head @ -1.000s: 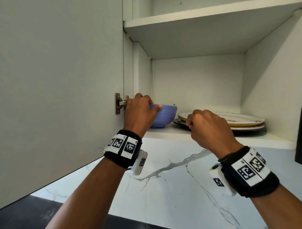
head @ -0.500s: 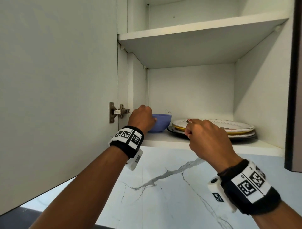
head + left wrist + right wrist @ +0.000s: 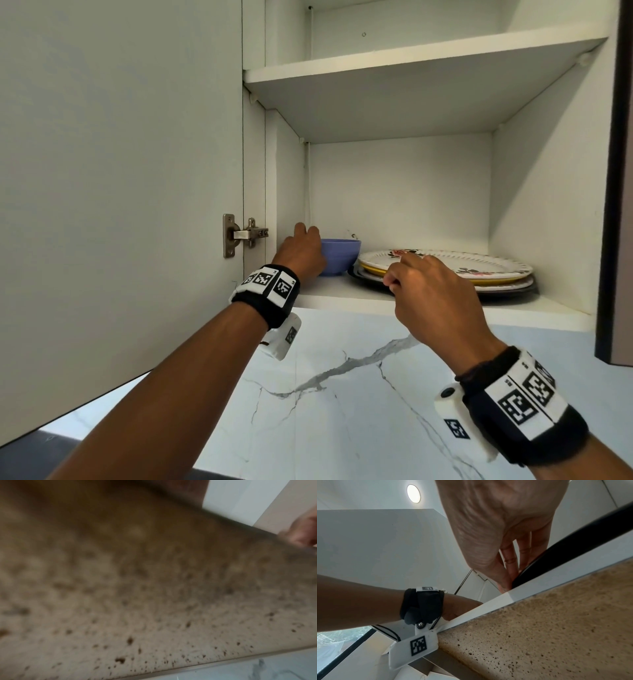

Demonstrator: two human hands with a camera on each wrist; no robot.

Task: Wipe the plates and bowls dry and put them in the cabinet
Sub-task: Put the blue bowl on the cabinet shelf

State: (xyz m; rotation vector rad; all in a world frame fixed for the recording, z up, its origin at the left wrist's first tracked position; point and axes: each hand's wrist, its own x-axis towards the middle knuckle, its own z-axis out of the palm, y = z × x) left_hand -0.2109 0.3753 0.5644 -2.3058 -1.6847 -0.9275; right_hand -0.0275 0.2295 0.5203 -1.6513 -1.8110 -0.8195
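Fingers (image 3: pixel 310 234) cup blue bowl (image 3: pixel 342 255); right hand (image 3: pixel 431 291) curled.

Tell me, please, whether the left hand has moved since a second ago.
Yes. The left hand has shifted right, away from the door hinge, reaching deeper onto the shelf by the blue bowl.

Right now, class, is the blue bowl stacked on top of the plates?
No: the head view shows the blue bowl standing on the shelf to the left of the stack of plates, not on it.

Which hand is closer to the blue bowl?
Left. The left hand is right against the blue bowl's side, touching it. The right hand is off by the stack of plates.
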